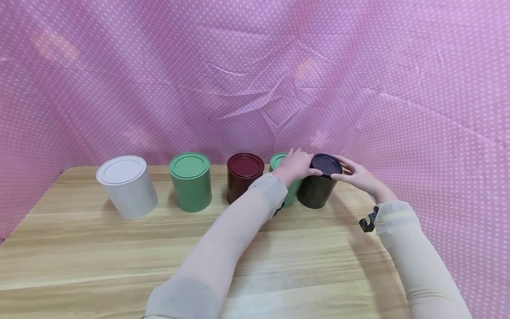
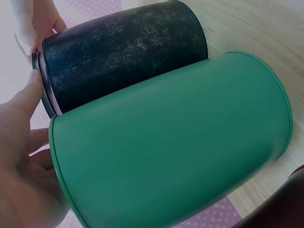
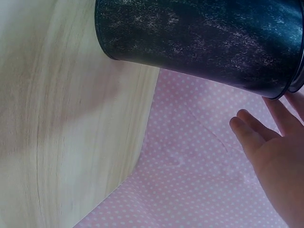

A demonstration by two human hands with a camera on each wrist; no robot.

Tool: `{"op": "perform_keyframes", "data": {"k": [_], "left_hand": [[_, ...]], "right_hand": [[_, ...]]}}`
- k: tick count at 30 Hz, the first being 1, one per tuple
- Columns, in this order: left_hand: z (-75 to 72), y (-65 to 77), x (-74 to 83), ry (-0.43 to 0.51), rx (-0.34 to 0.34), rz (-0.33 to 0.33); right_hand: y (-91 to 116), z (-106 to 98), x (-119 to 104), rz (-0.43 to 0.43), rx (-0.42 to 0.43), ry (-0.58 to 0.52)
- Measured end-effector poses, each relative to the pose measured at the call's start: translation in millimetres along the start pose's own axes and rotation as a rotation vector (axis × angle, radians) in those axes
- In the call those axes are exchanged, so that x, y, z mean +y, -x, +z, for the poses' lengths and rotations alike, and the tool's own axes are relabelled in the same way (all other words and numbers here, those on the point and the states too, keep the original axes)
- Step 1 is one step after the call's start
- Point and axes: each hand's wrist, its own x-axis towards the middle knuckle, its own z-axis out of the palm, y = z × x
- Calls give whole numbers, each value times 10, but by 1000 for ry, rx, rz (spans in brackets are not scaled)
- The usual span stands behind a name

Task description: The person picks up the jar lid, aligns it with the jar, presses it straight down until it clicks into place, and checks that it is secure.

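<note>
At the right end of the row stands a black, mottled tin [image 1: 316,192] with a round black lid [image 1: 326,164]. My left hand [image 1: 295,165] reaches over a green tin [image 2: 166,142] and holds the left side of the black lid, thumb at its edge. From the opposite side, my right hand [image 1: 360,177] holds the lid's rim between thumb and fingers. In the left wrist view a narrow pale gap shows between lid and tin body on the side facing the camera. Two fingers [image 3: 249,130] of the right hand stay off the tin.
Left of the hands stand a dark red tin [image 1: 245,166], another green tin [image 1: 191,186] and a wider white tin [image 1: 131,190], all lidded. They line the back of the wooden table [image 1: 99,257]. A pink dotted cloth [image 1: 255,66] hangs behind and to the right.
</note>
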Motion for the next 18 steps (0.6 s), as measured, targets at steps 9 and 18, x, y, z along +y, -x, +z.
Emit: {"op": "perform_keyframes", "data": {"k": [9,18], "left_hand": [[12,0,-9,86,-24,3],[-13,-14,-17,151,-64,3]], "right_hand": [[3,-2,1,41,-23,33],[2,-5,-6,67,-26,36]]}}
